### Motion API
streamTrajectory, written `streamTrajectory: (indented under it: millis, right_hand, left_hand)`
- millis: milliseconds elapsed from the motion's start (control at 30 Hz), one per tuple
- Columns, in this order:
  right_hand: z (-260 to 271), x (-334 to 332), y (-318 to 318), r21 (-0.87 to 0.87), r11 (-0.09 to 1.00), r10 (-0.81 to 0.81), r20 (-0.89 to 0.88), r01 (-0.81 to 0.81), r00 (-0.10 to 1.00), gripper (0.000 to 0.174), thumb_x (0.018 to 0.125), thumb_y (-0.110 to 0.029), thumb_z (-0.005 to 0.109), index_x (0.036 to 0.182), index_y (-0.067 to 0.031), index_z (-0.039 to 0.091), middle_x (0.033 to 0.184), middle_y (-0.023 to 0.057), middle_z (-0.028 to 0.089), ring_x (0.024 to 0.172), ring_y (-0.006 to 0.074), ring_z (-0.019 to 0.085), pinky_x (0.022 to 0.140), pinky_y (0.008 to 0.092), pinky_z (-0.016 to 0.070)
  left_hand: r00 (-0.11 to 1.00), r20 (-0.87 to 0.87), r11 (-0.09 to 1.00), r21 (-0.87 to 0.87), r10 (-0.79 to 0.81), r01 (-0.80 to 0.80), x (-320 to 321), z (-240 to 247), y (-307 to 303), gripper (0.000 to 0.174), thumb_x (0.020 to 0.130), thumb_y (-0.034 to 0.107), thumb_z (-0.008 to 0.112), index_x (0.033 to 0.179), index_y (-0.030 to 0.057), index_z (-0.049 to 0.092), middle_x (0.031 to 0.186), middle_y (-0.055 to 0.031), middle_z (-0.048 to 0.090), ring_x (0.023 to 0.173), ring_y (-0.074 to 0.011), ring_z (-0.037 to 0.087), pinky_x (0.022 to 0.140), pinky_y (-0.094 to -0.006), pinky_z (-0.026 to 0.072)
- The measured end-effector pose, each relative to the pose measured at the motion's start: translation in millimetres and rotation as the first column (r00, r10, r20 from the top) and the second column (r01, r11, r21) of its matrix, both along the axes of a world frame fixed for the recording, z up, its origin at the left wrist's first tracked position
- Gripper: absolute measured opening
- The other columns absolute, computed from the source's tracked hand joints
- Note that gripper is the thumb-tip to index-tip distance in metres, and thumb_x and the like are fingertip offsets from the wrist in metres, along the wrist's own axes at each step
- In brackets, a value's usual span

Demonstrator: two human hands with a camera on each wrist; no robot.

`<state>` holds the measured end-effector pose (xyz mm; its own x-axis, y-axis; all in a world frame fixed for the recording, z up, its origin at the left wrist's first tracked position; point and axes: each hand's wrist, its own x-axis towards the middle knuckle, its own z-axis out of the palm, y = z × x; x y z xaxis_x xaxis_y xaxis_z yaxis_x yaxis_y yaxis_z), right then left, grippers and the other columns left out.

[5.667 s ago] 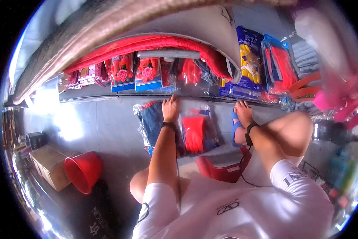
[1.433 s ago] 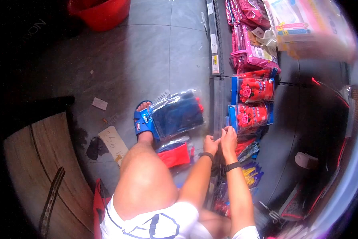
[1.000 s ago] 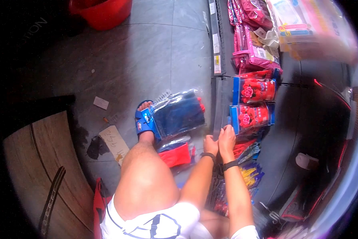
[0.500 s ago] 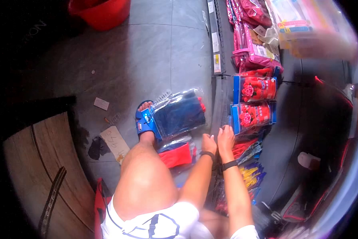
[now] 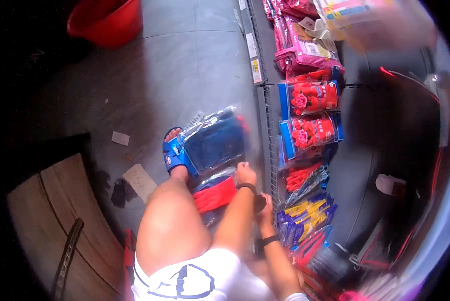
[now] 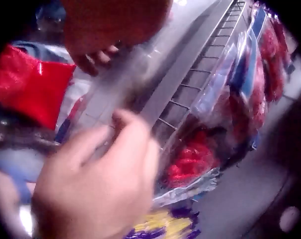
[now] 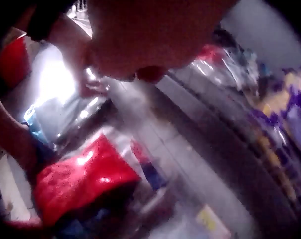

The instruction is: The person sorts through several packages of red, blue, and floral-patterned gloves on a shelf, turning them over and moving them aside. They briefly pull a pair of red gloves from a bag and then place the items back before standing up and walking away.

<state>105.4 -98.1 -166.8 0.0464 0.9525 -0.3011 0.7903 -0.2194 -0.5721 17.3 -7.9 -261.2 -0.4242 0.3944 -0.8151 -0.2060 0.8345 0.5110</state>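
Note:
My left hand (image 5: 245, 174) is over the floor beside a clear bag with red rubber gloves (image 5: 215, 194). In the left wrist view its loosely bent fingers (image 6: 104, 56) hang near that bag, with no object visible in them. My right hand (image 5: 266, 211) is closer to my body, along the shelf's front wire rail (image 5: 270, 120). In the left wrist view the right hand (image 6: 105, 174) is blurred, its fingers bent and nothing visible in the grasp. A bagged pair of dark gloves (image 5: 214, 143) lies beyond the red ones, by my slippered foot (image 5: 177, 153).
Two flowered red glove packs (image 5: 310, 130), a red bundle (image 5: 300, 178), yellow-and-purple packs (image 5: 307, 213) and pink bags (image 5: 312, 47) line the shelf. A red bucket (image 5: 107, 22) and a cardboard piece (image 5: 140, 181) are on the floor. A hanging clear package (image 5: 375, 22) overhangs the shelf.
Both hands have left the shelf's front edge near the flowered packs. The left moved left toward the bagged gloves, the right drew back toward my body. The head view shifted slightly.

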Motion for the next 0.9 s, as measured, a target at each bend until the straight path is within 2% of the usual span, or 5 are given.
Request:
streamTrajectory:
  millis: [100,200,367,733,900]
  right_hand:
    - [-48.9,42.4,-51.0,-0.229,0.968,-0.091,0.075,0.106,0.993,0.022,0.082,-0.013,0.064,0.100,0.0010,0.062,0.096,0.0197,0.062,0.091,0.0399,0.060,0.085,0.0443,0.0480]
    - [-95.5,92.8,-109.1,-0.348,0.865,0.487,0.408,-0.362,0.772,0.031,0.081,-0.016,0.066,0.104,0.0033,0.059,0.099,0.0228,0.062,0.093,0.0431,0.060,0.087,0.0467,0.0471]
    - [-104.2,88.8,-131.8,-0.245,0.936,-0.218,0.163,0.254,0.962,0.035,0.080,-0.015,0.065,0.109,0.0025,0.055,0.108,0.0265,0.060,0.097,0.0465,0.059,0.088,0.0498,0.0481]
    - [-127.3,122.7,-128.4,-0.481,0.873,0.306,0.666,0.079,0.681,0.015,0.082,-0.012,0.058,0.089,-0.0030,0.068,0.077,0.0133,0.071,0.075,0.0352,0.072,0.069,0.0467,0.0587]
    - [-129.8,118.1,-116.3,-0.415,0.825,-0.034,0.640,0.384,0.767,0.021,0.086,-0.013,0.055,0.087,-0.0003,0.071,0.090,0.0219,0.071,0.090,0.0401,0.070,0.078,0.0488,0.0569]
  left_hand:
    - [0.999,-0.036,0.998,-0.062,-0.013,0.010,-7.7,6.1,3.2,0.025,0.096,0.029,0.053,0.107,0.0100,0.063,0.100,-0.0264,0.066,0.099,-0.0449,0.061,0.087,-0.0513,0.0467]
    - [0.992,-0.051,0.993,-0.013,-0.117,0.116,-10.0,-3.5,4.3,0.025,0.095,0.029,0.054,0.105,0.0075,0.063,0.101,-0.0250,0.066,0.100,-0.0432,0.062,0.087,-0.0494,0.0472]
    - [0.975,0.016,0.974,0.048,-0.222,0.221,-15.4,-6.0,23.4,0.030,0.094,0.030,0.057,0.110,0.0066,0.065,0.111,-0.0219,0.067,0.107,-0.0403,0.062,0.091,-0.0464,0.0471]
    - [0.970,0.193,0.962,0.256,-0.146,0.093,-2.5,-73.5,28.2,0.030,0.092,0.026,0.063,0.112,0.0043,0.066,0.111,-0.0193,0.068,0.096,-0.0334,0.068,0.085,-0.0415,0.0514]
    - [0.931,0.342,0.943,0.332,-0.125,0.004,12.3,-63.2,37.1,0.032,0.092,0.020,0.061,0.117,-0.0012,0.062,0.116,-0.0202,0.066,0.101,-0.0302,0.066,0.092,-0.0383,0.0501]
